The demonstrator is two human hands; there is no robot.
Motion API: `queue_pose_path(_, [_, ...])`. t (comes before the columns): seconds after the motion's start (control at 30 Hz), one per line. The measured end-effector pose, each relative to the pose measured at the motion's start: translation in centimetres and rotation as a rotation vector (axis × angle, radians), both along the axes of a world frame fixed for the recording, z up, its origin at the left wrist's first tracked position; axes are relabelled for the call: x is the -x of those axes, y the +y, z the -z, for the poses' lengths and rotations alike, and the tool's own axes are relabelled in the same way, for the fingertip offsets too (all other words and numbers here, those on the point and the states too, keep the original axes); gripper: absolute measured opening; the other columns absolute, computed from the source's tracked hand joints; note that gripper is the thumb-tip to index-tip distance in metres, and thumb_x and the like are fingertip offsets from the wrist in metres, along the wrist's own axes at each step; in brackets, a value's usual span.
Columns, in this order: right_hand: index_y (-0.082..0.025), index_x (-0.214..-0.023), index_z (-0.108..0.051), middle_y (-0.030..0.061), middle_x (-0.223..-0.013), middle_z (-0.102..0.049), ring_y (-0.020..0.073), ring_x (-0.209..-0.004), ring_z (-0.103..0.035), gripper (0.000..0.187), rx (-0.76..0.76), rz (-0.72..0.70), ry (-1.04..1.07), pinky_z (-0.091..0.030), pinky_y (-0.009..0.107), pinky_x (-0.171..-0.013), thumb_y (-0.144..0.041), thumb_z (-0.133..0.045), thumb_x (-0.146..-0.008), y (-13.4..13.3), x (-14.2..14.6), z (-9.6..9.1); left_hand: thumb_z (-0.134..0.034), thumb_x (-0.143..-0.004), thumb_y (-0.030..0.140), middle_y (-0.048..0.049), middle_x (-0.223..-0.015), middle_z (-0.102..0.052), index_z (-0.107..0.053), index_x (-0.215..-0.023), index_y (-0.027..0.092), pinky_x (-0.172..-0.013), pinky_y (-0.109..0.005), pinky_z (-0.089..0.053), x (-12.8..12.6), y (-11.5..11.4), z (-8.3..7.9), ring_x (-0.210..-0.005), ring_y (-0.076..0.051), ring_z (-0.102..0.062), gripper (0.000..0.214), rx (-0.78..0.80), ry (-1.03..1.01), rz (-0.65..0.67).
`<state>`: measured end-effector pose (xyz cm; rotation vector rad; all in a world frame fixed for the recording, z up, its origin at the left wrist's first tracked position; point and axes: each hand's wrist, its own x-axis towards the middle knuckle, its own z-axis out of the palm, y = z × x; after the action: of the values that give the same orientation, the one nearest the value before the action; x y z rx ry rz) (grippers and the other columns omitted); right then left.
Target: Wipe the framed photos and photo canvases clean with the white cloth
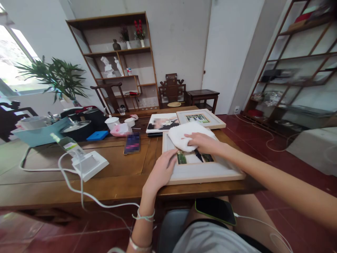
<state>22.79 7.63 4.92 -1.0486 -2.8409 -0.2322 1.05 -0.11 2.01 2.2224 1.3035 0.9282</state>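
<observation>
A light wooden picture frame [205, 177] with a photo [181, 158] behind a wide pale border lies at the front of the table. My right hand [201, 141] is closed on a folded white cloth [181, 135], pressed against the frame's upper part and covering some of the photo. At the frame's left side, my left hand [160, 170] grips the edge, its fingertips reaching over the border near the cloth. Behind this frame lie a second framed photo [207, 123] and a flat photo print [152, 127].
A pixelated phone [132, 142], a white box [93, 165] with a cable, a blue box [97, 135] and a teal bin [37, 135] stand on the wooden table [126, 179]. Another phone [216, 211], plugged in, rests on my lap. Shelves [118, 51] stand behind.
</observation>
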Motion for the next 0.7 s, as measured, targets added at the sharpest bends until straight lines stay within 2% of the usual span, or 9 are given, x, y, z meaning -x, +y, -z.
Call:
queue_pose_path(0.13, [-0.020,-0.082,-0.071,0.0089,-0.118,-0.065,0.0257,-0.103,-0.060,0.039,-0.009,0.104,-0.022,-0.043,0.037,-0.086,0.003,-0.047,-0.062,-0.5,-3.5,-0.6,-0.042,-0.091,0.022,-0.0105,-0.130,-0.058,-0.057,-0.121,0.016,-0.107,-0.040,-0.037,0.0,0.0,0.1,-0.121,-0.021,-0.052,0.034,0.014,0.015,-0.016])
queue_pose_path(0.27, [-0.018,-0.077,-0.070,0.0110,-0.097,-0.071,0.0273,-0.101,-0.061,0.038,-0.053,0.203,-0.016,-0.044,0.036,-0.082,0.003,-0.043,-0.061,-1.0,-6.1,-1.4,-0.042,-0.091,0.023,-0.0106,-0.131,-0.056,-0.055,-0.123,0.015,-0.108,-0.040,-0.036,0.1,0.0,0.2,-0.122,-0.021,-0.051,0.035,0.019,0.015,-0.026])
queue_pose_path(0.37, [-0.014,-0.093,-0.070,0.0147,-0.116,-0.064,0.0302,-0.116,-0.053,0.042,-0.226,0.277,0.067,-0.041,0.041,-0.091,0.002,-0.042,-0.066,-1.0,-7.2,-1.5,-0.042,-0.091,0.023,-0.0101,-0.131,-0.057,-0.056,-0.122,0.016,-0.108,-0.040,-0.036,0.2,0.1,0.3,-0.122,-0.021,-0.051,0.035,0.009,0.009,-0.016])
queue_pose_path(0.43, [-0.014,-0.103,-0.067,0.0138,-0.130,-0.056,0.0301,-0.125,-0.044,0.045,-0.320,0.287,0.107,-0.035,0.045,-0.100,0.002,-0.041,-0.070,-0.8,-7.3,-1.2,-0.043,-0.091,0.023,-0.0098,-0.130,-0.057,-0.056,-0.121,0.017,-0.107,-0.041,-0.037,0.2,0.1,0.3,-0.122,-0.021,-0.052,0.034,0.003,0.004,-0.012])
queue_pose_path(0.53, [-0.015,-0.109,-0.065,0.0116,-0.139,-0.048,0.0291,-0.131,-0.037,0.048,-0.284,0.268,0.068,-0.028,0.048,-0.106,0.002,-0.041,-0.071,-0.4,-6.5,0.0,-0.043,-0.091,0.022,-0.0100,-0.130,-0.058,-0.056,-0.121,0.018,-0.107,-0.042,-0.037,0.2,0.1,0.3,-0.121,-0.022,-0.052,0.033,0.009,0.003,-0.014])
queue_pose_path(0.7, [-0.015,-0.110,-0.064,0.0131,-0.144,-0.041,0.0333,-0.133,-0.031,0.041,-0.177,0.294,0.061,-0.026,0.054,-0.105,-0.010,-0.048,-0.072,-0.2,-4.4,1.6,-0.042,-0.090,0.021,-0.0095,-0.130,-0.058,-0.056,-0.121,0.018,-0.107,-0.041,-0.037,0.2,0.1,0.2,-0.121,-0.021,-0.052,0.034,0.008,0.002,-0.012])
